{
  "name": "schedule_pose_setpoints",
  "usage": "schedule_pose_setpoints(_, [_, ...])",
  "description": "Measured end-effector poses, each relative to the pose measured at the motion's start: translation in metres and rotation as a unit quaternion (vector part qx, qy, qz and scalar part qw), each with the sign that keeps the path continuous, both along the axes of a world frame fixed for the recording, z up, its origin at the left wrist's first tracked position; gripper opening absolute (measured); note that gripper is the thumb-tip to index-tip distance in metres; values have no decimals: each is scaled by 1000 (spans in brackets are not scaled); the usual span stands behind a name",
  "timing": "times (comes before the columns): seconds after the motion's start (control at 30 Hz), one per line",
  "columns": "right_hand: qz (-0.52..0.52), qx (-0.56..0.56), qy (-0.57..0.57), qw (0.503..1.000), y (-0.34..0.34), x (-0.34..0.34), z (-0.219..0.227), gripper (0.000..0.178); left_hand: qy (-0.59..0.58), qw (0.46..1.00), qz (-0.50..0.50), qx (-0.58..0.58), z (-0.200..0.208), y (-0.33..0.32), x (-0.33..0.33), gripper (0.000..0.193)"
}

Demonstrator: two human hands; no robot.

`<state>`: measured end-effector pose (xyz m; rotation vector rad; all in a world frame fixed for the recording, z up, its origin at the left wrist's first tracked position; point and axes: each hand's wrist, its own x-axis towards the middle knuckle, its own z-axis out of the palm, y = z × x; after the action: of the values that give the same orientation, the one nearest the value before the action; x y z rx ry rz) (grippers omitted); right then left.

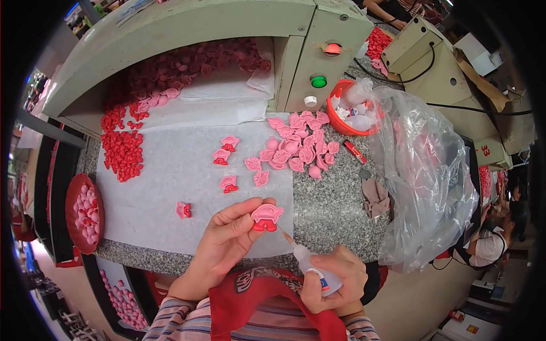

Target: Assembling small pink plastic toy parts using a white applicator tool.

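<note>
Between its thumb and fingers, my left hand (226,237) pinches a small pink plastic piece (267,212) with a red two-lobed part (264,225) at its lower edge. My right hand (340,278) grips a translucent squeeze bottle (305,257), its thin needle tip pointing up-left, close beside the red part. Whether tip and part touch I cannot tell. On the white paper sheet (153,204) ahead lie several similar pink-and-red pieces (228,184). Loose pink pieces (296,145) are heaped to their right, small red parts (122,156) to their left.
A pale green machine housing (296,68) arches over more pieces at the back. An orange-red basin (341,124) holds bottles, near a red tube (355,152). A clear plastic bag (432,187) and a crumpled cloth (375,199) lie right. A red tray (74,230) stands far left.
</note>
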<state>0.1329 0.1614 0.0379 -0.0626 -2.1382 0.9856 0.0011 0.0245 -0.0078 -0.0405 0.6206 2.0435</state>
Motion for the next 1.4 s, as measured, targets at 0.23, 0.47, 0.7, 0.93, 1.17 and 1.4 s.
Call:
schedule_pose_setpoints(0.23, [-3,-8,-1,1000,-1,0,-2,23,-26,1000,-4,-2,1,2,-1,33])
schedule_pose_setpoints(0.47, [29,-1,-39,999,-4,-1,-1,26,-2,1000,-1,-19,3,1,1,33])
schedule_pose_setpoints(0.7, [31,-2,-43,999,-6,-2,0,26,8,1000,4,-7,2,1,1,32])
schedule_pose_setpoints(0.93, [31,10,-40,999,-4,-3,1,29,26,1000,10,-9,3,1,0,30])
schedule_pose_setpoints(1.17, [43,4,-26,999,-5,-5,4,29,44,999,-1,-7,5,1,1,29])
schedule_pose_setpoints(1.4, [44,7,-22,999,-5,-6,3,31,48,999,-3,-8,3,1,3,28])
